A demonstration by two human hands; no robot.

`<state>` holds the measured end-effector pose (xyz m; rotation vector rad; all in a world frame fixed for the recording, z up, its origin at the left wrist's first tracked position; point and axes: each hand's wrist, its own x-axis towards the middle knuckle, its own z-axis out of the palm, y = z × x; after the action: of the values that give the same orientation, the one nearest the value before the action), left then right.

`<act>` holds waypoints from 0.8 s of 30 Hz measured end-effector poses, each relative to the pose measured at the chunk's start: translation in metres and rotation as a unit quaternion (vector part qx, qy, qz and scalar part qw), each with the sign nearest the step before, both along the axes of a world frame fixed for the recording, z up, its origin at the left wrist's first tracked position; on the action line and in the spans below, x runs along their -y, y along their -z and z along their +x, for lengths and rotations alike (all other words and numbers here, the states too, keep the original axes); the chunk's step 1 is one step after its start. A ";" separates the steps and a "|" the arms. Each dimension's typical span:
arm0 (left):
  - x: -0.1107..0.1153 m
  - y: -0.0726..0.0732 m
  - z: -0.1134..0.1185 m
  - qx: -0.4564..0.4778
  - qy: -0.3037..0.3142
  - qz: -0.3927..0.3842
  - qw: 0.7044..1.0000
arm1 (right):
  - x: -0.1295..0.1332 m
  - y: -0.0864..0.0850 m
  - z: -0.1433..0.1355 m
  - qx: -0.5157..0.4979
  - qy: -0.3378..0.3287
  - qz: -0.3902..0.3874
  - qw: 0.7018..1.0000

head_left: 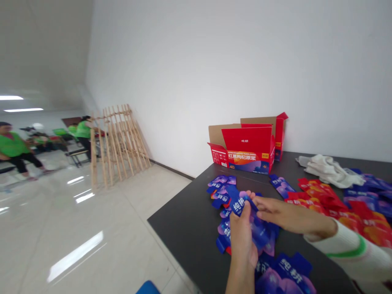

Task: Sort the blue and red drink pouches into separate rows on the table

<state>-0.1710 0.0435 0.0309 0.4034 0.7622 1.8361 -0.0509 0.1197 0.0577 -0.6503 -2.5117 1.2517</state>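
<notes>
My left hand [243,237] is closed round blue-and-purple printed sachets [238,206], thumb lying across the front. How many are in the grip, I cannot tell. From the right, my right hand [277,212] reaches in with its fingers closed at the upper right edge of the same sachets. Under and beside both hands, more blue sachets [225,228] lie in an overlapping row on the dark table [180,222]. Another loose pile of blue sachets [288,271] sits nearest me, and a single blue sachet [281,186] rests farther back.
An open red carton [248,143] stands by the wall, with a second red carton [280,139] behind it. Red sachets [324,194], a white cloth [330,169] and further blue sachets [367,192] occupy the right side. Wooden poles [118,143] lean on the left wall; people are beyond.
</notes>
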 end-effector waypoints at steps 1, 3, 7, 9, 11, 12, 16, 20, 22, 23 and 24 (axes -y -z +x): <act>0.000 -0.001 -0.001 -0.004 -0.029 0.001 1.000 | -0.006 -0.003 0.004 0.035 -0.033 0.006 0.999; 0.000 -0.002 -0.006 -0.018 -0.091 -0.003 0.996 | -0.020 -0.004 0.009 0.106 -0.045 0.044 0.992; 0.003 -0.005 -0.015 -0.048 -0.121 -0.014 0.991 | -0.033 0.021 0.014 0.240 0.066 0.174 0.953; 0.006 -0.007 -0.018 -0.049 -0.092 -0.024 0.994 | -0.031 0.037 0.014 0.283 0.075 0.167 0.941; 0.010 -0.008 -0.019 -0.050 -0.059 -0.036 0.996 | -0.028 0.049 0.015 0.294 0.087 0.147 0.940; 0.011 -0.009 -0.020 -0.055 -0.047 -0.043 0.996 | -0.027 0.053 0.016 0.293 0.099 0.144 0.940; 0.013 -0.009 -0.022 -0.089 -0.019 -0.087 0.992 | -0.033 0.056 0.021 0.278 0.119 0.139 0.943; 0.010 -0.006 -0.022 -0.096 -0.005 -0.106 0.990 | -0.041 0.051 0.021 0.263 0.102 0.152 0.947; 0.007 -0.004 -0.022 -0.095 0.000 -0.102 0.990 | -0.041 0.049 0.021 0.245 0.110 0.147 0.952; 0.006 -0.003 -0.021 -0.097 0.003 -0.102 0.990 | -0.039 0.049 0.020 0.234 0.118 0.136 0.955; 0.006 -0.002 -0.021 -0.102 0.006 -0.102 0.990 | -0.038 0.050 0.021 0.219 0.131 0.116 0.960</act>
<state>-0.1921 0.0377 0.0329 0.4651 1.0750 1.7024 -0.0302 0.1574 0.0080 -1.2646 -2.7314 0.7672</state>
